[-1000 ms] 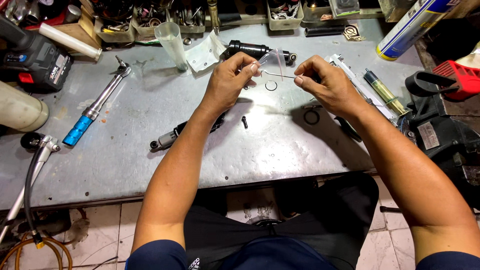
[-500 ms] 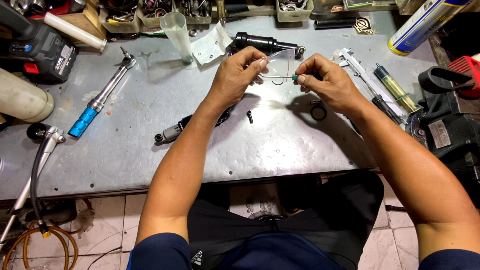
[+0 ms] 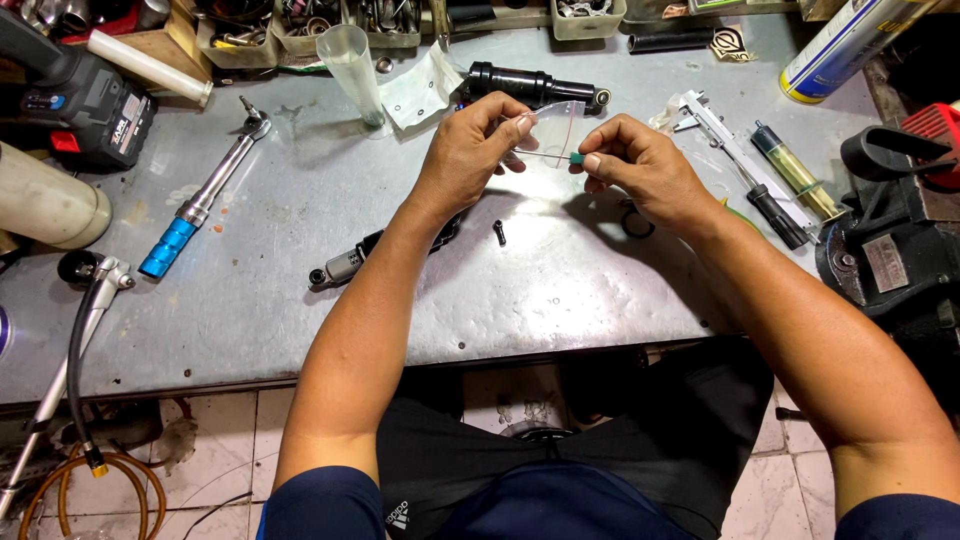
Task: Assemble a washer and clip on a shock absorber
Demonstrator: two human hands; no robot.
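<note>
Pinching a small clear bag (image 3: 556,125) with the left hand (image 3: 470,150) above the bench (image 3: 300,290) | right hand (image 3: 640,170) fingertips pressed on a thin green-handled pick (image 3: 560,156) just below the bag | handling: bag likely light, limp, slippery (grip its edge).

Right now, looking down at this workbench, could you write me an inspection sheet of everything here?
Surface: grey metal bench top, scuffed and stained.
Job's things: small clear plastic bag in the left hand; thin pick tool with a green handle in the right hand.
Clutter: blue-handled torque wrench, black shock absorber, small black bolt, black rubber ring, clear plastic cup, metal caliper, spray can.
Grippers: both hands pinch their items.
Cables: black hose hanging at the left edge, orange hose on the floor.
Surroundings: parts trays behind, black vise at right.
</note>
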